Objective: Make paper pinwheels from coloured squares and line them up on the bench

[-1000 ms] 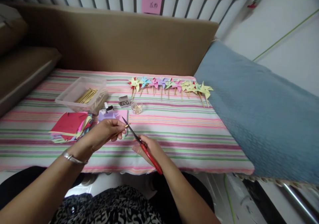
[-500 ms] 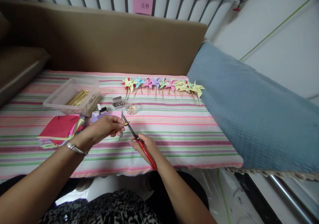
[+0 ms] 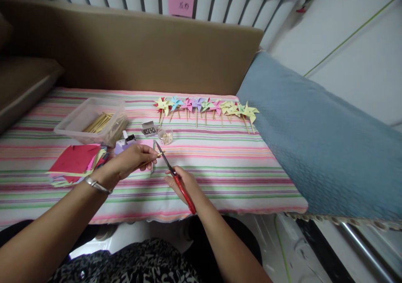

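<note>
My left hand (image 3: 138, 157) is closed on a thin wooden stick (image 3: 161, 153), its tip poking out past the fingertips. My right hand (image 3: 184, 182) grips red-handled scissors (image 3: 182, 190). The dark blades meet the stick's tip just beyond my left fingers; whether they are cutting into it I cannot tell. Under and behind my left hand lie pink and purple paper sheets (image 3: 147, 144). Just past the blades stands a small clear cup (image 3: 165, 136) of pale little pieces. Beside it is an open small box (image 3: 148, 128) with shiny metal bits.
A clear plastic bin (image 3: 67, 128) with wooden sticks stands at the left, with a stack of coloured paper (image 3: 73, 161) in front. Several paper pinwheels (image 3: 197, 103) line the back of the striped cloth (image 3: 226, 170). Behind rises a brown cardboard panel (image 3: 141, 52); blue fabric (image 3: 323, 136) borders the right.
The scissors blades have closed a little and shifted slightly around the stick's tip. Both hands stay almost in place.
</note>
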{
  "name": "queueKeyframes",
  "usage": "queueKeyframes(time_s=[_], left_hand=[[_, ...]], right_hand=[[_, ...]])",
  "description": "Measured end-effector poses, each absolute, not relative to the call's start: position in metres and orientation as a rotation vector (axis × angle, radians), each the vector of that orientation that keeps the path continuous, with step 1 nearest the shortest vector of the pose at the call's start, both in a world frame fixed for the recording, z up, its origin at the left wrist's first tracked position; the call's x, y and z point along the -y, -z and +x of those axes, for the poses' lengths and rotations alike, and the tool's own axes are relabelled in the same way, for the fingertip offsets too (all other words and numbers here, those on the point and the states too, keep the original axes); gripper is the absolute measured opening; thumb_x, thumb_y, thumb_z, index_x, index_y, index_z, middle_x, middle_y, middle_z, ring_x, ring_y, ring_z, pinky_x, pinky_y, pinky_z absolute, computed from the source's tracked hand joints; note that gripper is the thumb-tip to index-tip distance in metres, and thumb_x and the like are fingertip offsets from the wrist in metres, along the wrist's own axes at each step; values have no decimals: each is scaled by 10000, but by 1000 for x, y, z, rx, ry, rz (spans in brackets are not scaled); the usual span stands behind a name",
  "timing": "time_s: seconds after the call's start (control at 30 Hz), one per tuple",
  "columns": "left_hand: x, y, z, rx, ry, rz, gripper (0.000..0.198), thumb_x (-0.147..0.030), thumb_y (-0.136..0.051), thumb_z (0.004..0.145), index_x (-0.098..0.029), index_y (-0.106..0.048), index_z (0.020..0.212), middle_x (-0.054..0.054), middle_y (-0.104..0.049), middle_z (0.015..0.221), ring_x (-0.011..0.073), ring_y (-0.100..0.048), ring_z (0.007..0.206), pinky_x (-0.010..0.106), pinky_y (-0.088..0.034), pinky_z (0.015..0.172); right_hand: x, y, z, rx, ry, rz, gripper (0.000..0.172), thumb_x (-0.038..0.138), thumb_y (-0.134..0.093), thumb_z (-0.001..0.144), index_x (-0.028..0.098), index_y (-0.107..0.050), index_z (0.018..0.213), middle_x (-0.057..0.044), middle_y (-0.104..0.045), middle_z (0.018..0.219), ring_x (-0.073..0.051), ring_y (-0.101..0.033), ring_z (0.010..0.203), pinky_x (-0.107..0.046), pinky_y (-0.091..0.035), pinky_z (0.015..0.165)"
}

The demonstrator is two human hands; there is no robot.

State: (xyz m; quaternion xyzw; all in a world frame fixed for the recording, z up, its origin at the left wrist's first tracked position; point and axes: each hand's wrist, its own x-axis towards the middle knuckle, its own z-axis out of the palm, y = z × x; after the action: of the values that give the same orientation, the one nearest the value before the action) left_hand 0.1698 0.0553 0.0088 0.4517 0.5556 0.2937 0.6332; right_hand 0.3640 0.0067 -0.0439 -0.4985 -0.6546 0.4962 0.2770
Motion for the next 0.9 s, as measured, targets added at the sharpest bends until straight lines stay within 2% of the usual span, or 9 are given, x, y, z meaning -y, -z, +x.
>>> queueKeyframes(time_s=[0.27, 0.7, 0.9], left_hand=[[-55, -6, 171, -1329, -782, 1023, 176, -248, -756, 572, -127, -641, 628, 10, -613, 543, 88, -523, 467, 200, -349, 426], [-59, -2, 179, -1445, -799, 1127, 165, -245, -739, 560, -131, -629, 607, 17, -595, 460, 96, -494, 419, 214, -345, 415], [-63, 0, 184, -1485, -810, 1192, 159, -242, -731, 573, -136, -617, 603, 7, -590, 447, 92, -487, 402, 210, -338, 401]], right_hand=[[-4, 44, 365, 1748, -1328, -1303, 357, 519, -512, 847, 200, -590, 987, -33, -654, 766, -172, -619, 704, -268, -469, 662], [-6, 44, 361, 1806, -1269, -1395, 270, 445, -553, 833, 203, -600, 944, -10, -617, 720, -152, -561, 657, -253, -417, 637], [-8, 44, 361, 1776, -1292, -1396, 273, 454, -546, 838, 201, -598, 928, -18, -632, 754, -157, -574, 677, -254, -414, 644]])
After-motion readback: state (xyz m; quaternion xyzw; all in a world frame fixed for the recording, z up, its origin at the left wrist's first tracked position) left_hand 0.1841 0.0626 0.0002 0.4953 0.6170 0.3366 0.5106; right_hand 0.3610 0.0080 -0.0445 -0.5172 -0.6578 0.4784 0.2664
